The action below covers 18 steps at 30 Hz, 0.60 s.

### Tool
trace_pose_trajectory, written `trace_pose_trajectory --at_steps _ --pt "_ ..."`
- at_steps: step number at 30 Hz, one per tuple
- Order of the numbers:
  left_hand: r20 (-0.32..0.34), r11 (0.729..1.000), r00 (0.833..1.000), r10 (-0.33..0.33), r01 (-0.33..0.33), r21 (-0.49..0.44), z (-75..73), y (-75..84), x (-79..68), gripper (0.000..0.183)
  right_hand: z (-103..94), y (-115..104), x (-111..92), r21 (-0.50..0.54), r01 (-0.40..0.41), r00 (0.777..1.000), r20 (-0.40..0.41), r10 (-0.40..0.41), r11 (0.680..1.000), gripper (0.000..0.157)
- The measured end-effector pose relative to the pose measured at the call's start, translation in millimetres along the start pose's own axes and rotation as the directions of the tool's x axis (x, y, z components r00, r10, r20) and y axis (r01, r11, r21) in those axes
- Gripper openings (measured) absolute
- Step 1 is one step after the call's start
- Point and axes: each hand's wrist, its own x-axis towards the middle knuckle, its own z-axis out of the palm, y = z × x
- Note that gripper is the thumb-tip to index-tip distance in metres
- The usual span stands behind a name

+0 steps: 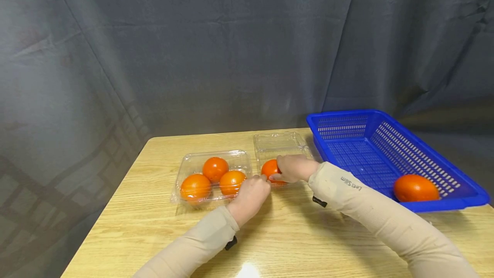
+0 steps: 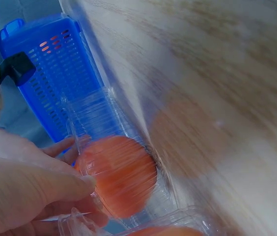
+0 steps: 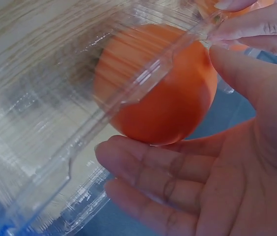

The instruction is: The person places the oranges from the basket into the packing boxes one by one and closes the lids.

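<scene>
In the head view an orange point(image 1: 269, 167) sits at the near end of an opened clear plastic clamshell box point(image 1: 278, 141) in the middle of the table. My right hand point(image 1: 296, 167) holds that orange from the right, its thumb and fingers around the fruit in the right wrist view. My left hand point(image 1: 251, 194) pinches the near left rim of the same box, thumb against the thin plastic in the left wrist view. Just left of it, a second clear box point(image 1: 241, 154) contains three oranges point(image 1: 215, 169), close beside my left hand.
A blue slotted basket point(image 1: 356, 151) stands on the right side of the table, with one orange point(image 1: 416, 188) in its near right corner. The wooden table point(image 1: 154, 170) ends at a dark grey curtain point(image 1: 216, 55) behind the boxes.
</scene>
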Motion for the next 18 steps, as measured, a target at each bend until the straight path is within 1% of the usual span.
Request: trace_pose_trajectory --at_steps 6,13,18 --pt "-0.005 1.000 1.000 0.002 -0.002 -0.007 0.0 0.0 0.1 0.012 -0.9 0.5 -1.4 0.032 -0.009 1.000 -0.006 0.009 0.999 0.049" --pt "-0.002 1.000 1.000 0.007 -0.007 -0.002 0.0 -0.1 -0.1 0.013 -1.3 1.3 -2.9 0.030 -0.001 1.000 -0.018 0.002 1.000 0.049" --pt "-0.019 1.000 1.000 0.003 -0.003 0.009 0.3 0.2 -0.7 0.012 -1.8 1.2 -3.2 0.023 -0.007 1.000 -0.018 0.007 1.000 0.050"
